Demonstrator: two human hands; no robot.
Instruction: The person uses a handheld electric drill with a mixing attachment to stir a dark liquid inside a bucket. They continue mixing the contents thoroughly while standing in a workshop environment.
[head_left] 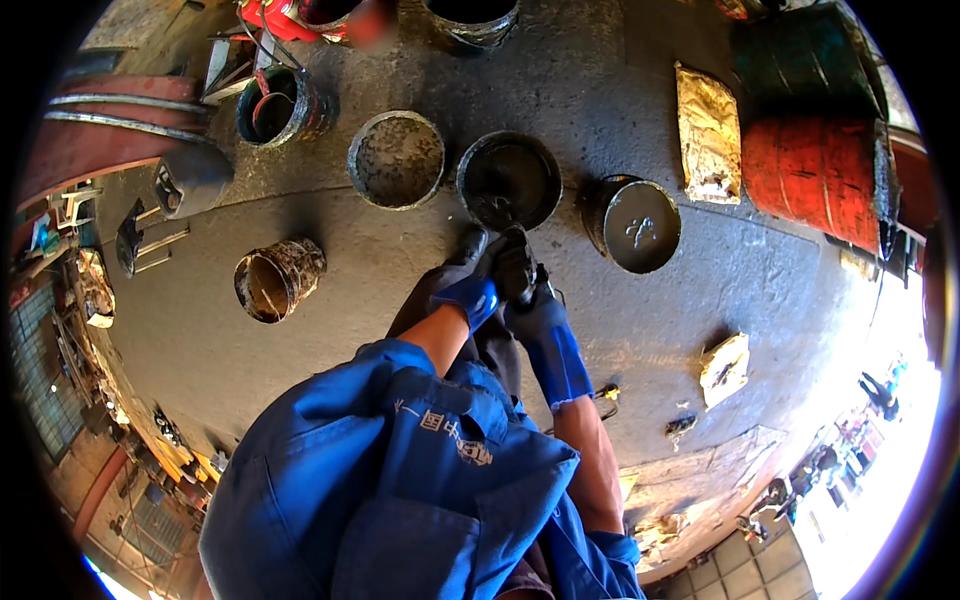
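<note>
Blue gloves, blackened over the fingers, cover both hands. My left hand (478, 283) and my right hand (532, 310) are close together, closed around a dark, grimy tool (514, 266). Its kind is hard to make out, since the gloves and the tool are nearly the same black. The tool's far end reaches to the near rim of a round bucket (553, 165) with dark, wet contents. Right of that bucket stands another, full bucket (640, 228) with a shiny patch on its dark grey surface. A bucket with a crusted, grey-brown top (397, 160) is to the left.
A dirty bucket (278, 280) lies tilted at left, and a dark pail (285, 108) stands farther back. Red (815, 180) and dark green (805, 60) drums lie at far right beside a yellowish sack (708, 135). A crumpled sack piece (724, 370) is on the concrete floor (350, 270).
</note>
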